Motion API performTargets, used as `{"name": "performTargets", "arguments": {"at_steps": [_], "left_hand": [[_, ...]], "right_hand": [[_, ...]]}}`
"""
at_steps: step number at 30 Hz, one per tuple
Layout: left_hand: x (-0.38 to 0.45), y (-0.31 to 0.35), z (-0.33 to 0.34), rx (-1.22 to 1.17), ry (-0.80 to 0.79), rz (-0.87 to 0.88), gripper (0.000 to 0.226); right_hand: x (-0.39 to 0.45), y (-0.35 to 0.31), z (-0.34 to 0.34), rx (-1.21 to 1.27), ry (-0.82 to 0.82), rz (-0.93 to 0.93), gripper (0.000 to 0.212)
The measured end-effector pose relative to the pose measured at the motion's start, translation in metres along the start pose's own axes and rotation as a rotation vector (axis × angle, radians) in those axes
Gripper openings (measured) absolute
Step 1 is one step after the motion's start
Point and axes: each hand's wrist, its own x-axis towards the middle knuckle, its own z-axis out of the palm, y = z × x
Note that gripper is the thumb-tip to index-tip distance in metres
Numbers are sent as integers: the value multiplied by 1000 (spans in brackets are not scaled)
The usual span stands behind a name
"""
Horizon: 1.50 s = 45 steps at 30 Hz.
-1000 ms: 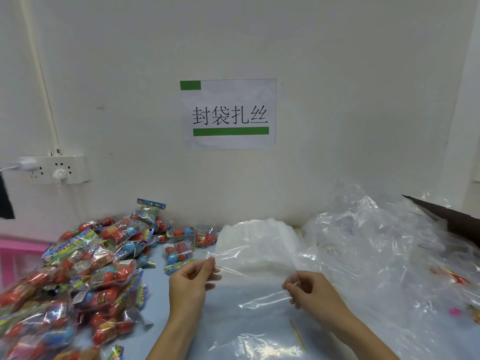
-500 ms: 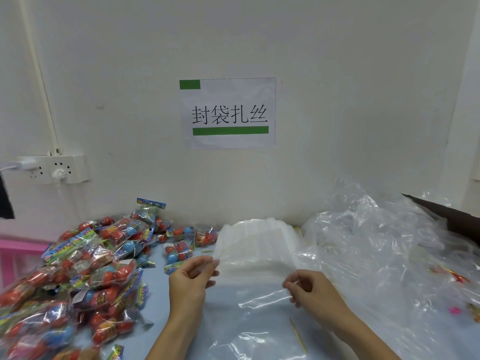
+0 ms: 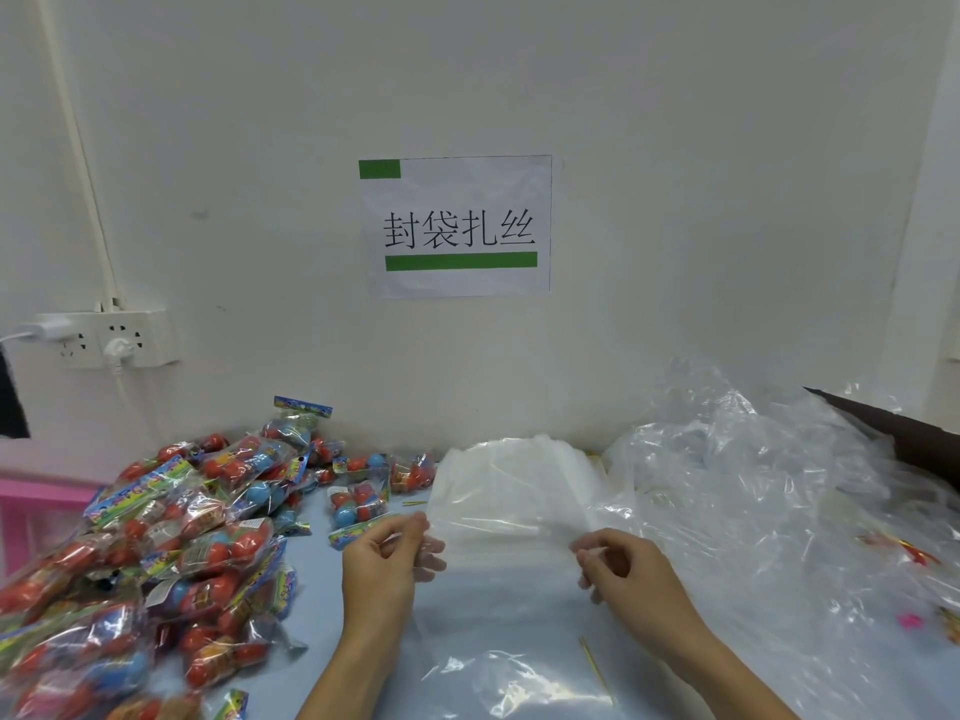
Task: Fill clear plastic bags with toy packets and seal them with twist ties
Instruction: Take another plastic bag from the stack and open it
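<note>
While both of your hands pinch the top edge of one clear plastic bag (image 3: pixel 514 605), the bag lies flat on the desk (image 3: pixel 317 550) in front of you, its mouth at the far end toward the wall and its body running back toward you between your forearms. Your left hand (image 3: pixel 384 561) has the thumb and forefinger closed on the bag's left top corner, with the other fingers showing through the film behind it; your right hand (image 3: pixel 623 569) has its fingers curled in on the right top corner, though how many layers each pinch has caught is too hard to tell through the clear film. Just beyond the mouth sits a flat stack of spare bags (image 3: pixel 514 475) against the desk's far edge. What the coming move turns on, as I judge it, is this: the heap of toy packets (image 3: pixel 171 553) lies wholly to the left, along the desk's left edge and into its far left corner, so your left hand is the nearer one for fetching, and the nearest packet (image 3: pixel 358 504) sits just beyond that hand's fingertips. A thin yellow twist tie (image 3: pixel 592 662) lies on the bag's near right part, close by your right forearm. A crumpled mass of loose plastic film (image 3: pixel 769 511) fills the desk's right side.
</note>
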Motion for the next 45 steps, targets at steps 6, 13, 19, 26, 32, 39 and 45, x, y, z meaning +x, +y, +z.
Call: {"name": "performTargets", "arguments": {"at_steps": [6, 13, 19, 26, 32, 39, 45], "left_hand": [[4, -6, -5, -101, 153, -31, 8], [10, -9, -6, -279, 273, -69, 20], [14, -8, -4, -268, 197, -124, 41], [10, -2, -11, 18, 277, -24, 19], [12, 8, -21, 107, 333, -26, 23], [10, 4, -24, 523, 71, -83, 12], [12, 1, -27, 563, 54, -45, 24]], "right_hand": [[1, -1, -1, -31, 223, -72, 17], [-8, -4, 17, -226, 177, -343, 23], [-16, -5, 22, -350, -126, -295, 23], [-19, -3, 21, -728, -366, -293, 33], [-12, 6, 20, -749, -306, -314, 28], [-9, 8, 17, -737, -281, -262, 21], [-8, 8, 12, -789, -212, -291, 33]]}}
